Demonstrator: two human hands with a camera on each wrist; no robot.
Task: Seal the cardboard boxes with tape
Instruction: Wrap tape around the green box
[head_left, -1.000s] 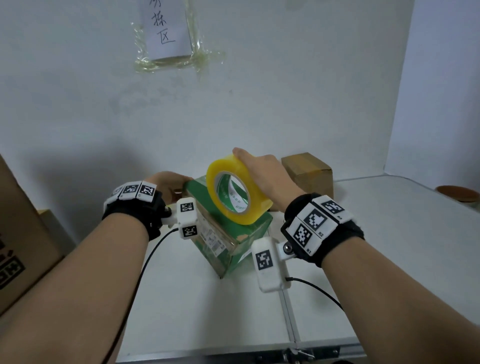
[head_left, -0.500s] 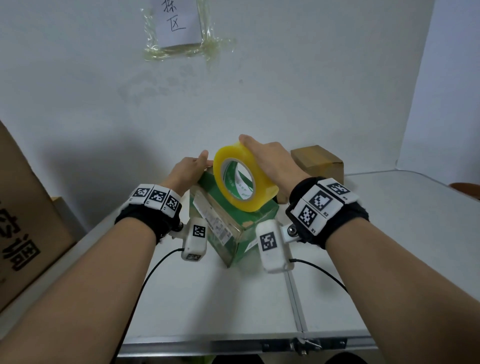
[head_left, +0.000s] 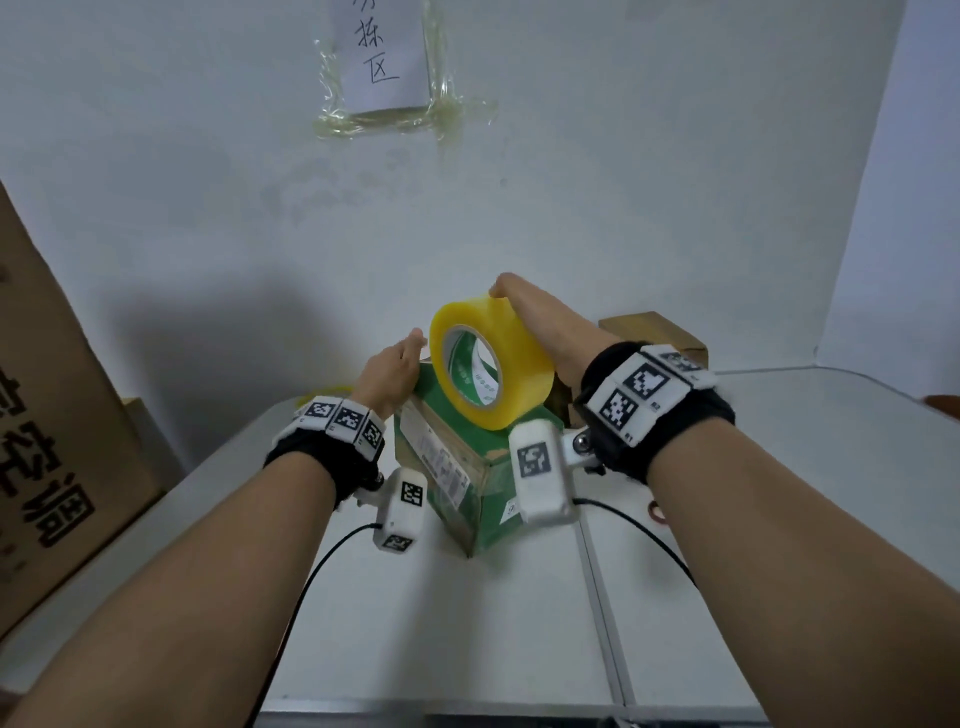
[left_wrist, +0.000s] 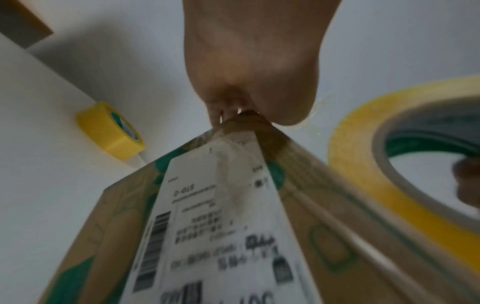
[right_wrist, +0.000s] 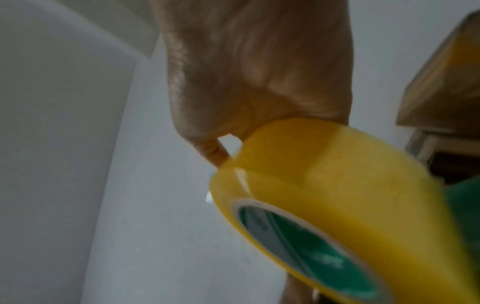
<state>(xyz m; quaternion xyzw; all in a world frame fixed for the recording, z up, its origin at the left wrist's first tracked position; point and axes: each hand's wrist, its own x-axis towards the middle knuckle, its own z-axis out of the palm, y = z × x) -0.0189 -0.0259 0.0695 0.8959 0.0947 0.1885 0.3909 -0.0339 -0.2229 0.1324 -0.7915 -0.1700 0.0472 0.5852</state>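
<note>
While the left hand (head_left: 390, 375) fingers clamp the green-printed cardboard box (head_left: 457, 467) corner, right hand (head_left: 550, 332) fingers clasp the yellow tape roll (head_left: 491, 368).

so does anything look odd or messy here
Mostly the paper sign on the wall: it is stuck up with crumpled, wrinkled yellowish tape that bunches along its bottom edge. The green box sits cornerwise to the table edge, though it is being handled.

Head view downward; close wrist views (shared tape roll (head_left: 491, 361)).
</note>
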